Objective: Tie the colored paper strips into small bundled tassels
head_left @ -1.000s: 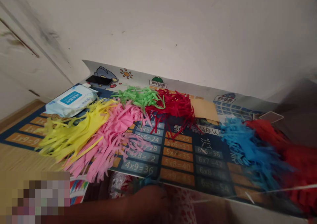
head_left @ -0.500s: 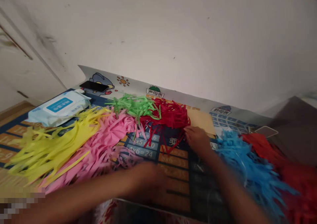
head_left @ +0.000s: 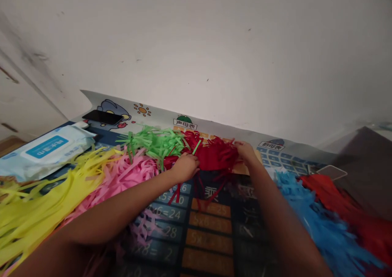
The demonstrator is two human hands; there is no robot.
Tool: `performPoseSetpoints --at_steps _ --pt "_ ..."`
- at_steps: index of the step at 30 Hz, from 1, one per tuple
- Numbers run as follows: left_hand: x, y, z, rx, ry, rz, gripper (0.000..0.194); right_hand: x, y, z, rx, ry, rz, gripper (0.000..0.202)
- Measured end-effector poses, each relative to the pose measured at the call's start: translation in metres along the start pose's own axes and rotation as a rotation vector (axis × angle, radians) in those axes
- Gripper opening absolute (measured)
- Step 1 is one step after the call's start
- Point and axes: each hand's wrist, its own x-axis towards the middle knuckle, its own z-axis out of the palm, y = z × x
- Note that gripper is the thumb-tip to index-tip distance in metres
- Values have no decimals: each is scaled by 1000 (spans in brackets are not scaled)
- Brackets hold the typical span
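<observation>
Dark red fringed paper (head_left: 214,154) lies in a loose bundle at the back of the mat, below the wall. My left hand (head_left: 185,167) is closed on its left side, with fingers curled over the strips. At the right end, my right hand (head_left: 245,151) pinches the strips, its fingertips partly hidden. Light green paper strips (head_left: 156,141) touch the bundle on the left. Behind and under my right hand shows a tan sheet (head_left: 241,169). A few red strips hang down over the printed times-table mat (head_left: 211,220).
Pink fringed paper (head_left: 131,169) and yellow fringed paper (head_left: 73,179) spread on the left, beside a wet-wipes pack (head_left: 50,146) and a black phone (head_left: 102,117). Blue fringed paper (head_left: 312,211) and brighter red fringed paper (head_left: 333,195) lie on the right. A wall (head_left: 199,65) rises behind.
My left hand has moved up from the front of the mat onto the dark red paper. My right hand has shifted slightly up along the paper's right end. The view has shifted.
</observation>
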Motion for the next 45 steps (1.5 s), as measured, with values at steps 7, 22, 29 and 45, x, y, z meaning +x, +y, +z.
performPoseSetpoints --at_steps 7,22,29,45 --pt "16 -15 -3 -57 -59 -21 13 -23 -10 11 -154 -268 -462 22" --pt "26 -31 3 -212 -114 -105 16 -7 4 18 -252 -447 -666 11" --pt "27 -29 1 -236 -116 -117 18 -5 7 21 -225 -462 -661 12" --pt "29 10 -10 -133 36 -128 40 -18 -7 11 -227 -266 -600 6"
